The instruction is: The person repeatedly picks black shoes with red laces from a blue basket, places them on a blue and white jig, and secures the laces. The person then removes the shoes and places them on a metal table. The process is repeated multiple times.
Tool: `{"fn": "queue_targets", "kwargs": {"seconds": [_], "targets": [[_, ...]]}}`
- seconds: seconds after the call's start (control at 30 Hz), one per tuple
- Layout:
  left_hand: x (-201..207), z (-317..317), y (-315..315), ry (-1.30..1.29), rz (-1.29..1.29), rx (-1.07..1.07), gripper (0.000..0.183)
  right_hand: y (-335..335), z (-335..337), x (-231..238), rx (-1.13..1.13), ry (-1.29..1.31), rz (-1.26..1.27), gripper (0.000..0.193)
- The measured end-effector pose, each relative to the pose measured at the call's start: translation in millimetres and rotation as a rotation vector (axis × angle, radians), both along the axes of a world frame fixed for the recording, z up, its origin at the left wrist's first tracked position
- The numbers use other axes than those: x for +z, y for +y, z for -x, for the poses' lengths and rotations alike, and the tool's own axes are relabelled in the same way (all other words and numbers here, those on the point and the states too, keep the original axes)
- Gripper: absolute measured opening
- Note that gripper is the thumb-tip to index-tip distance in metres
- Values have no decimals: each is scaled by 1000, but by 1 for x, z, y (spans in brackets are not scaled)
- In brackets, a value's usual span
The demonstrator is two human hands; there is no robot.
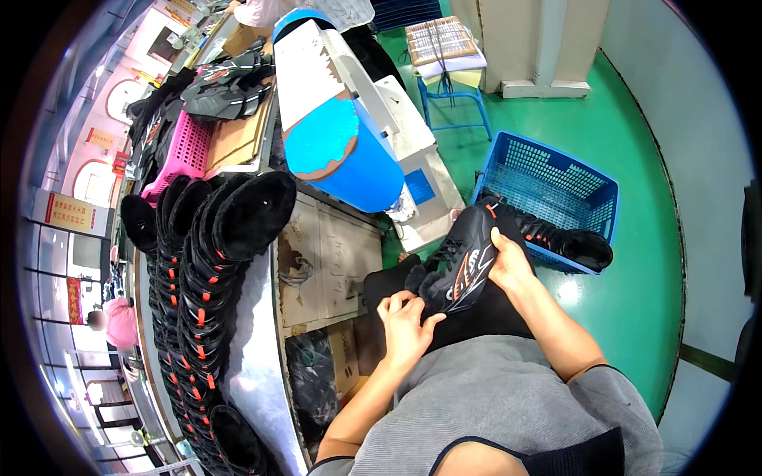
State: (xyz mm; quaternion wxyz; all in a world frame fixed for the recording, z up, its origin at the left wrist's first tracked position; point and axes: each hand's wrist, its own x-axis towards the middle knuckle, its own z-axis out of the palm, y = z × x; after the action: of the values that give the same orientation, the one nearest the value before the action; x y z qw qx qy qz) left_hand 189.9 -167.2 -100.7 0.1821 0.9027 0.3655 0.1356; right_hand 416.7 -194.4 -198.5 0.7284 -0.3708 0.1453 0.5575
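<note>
Over my lap lies a black shoe upper (459,260) with white and orange markings and a fuzzy black lining. My right hand (509,260) is closed round its far right end, thumb on top. At the near left end, the bent fingers of my left hand (406,324) pinch the upper's edge beside the fuzzy lining. To the right, more black uppers (583,247) with orange tabs are nested in a row along the near side of a blue plastic crate (615,214).
Long rows of nested black uppers (202,293) line the table (258,349) on my left. A blue-and-white machine (357,159) stands ahead. Beyond are a pink basket (184,147), a blue-legged stool (460,97) bearing a stack, and a person in pink (121,324) far left.
</note>
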Motion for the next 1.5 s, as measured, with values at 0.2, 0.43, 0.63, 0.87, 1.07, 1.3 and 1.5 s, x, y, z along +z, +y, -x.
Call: {"fn": "queue_targets", "kwargs": {"seconds": [0.2,0.43,0.63,0.87,1.07,1.3,1.5], "targets": [[-2,39,51,-74,603,73,32,22,-10,66,643,-1357,-312,43],[-11,23,130,-672,970,458,12,114,-4,51,1057,-1387,-500,32],[-29,-11,178,-773,1151,527,28,135,-6,47,893,-1180,-186,28],[-31,-22,204,-660,1116,592,23,134,-11,41,797,-1055,-143,28],[-13,-44,192,-593,1103,628,22,113,-22,28,763,-618,-183,13],[-8,-4,141,-655,982,393,29,119,-21,47,968,-1037,-412,15],[-14,86,102,-1059,1626,588,67,84,12,66,1135,-1025,-916,10]]}}
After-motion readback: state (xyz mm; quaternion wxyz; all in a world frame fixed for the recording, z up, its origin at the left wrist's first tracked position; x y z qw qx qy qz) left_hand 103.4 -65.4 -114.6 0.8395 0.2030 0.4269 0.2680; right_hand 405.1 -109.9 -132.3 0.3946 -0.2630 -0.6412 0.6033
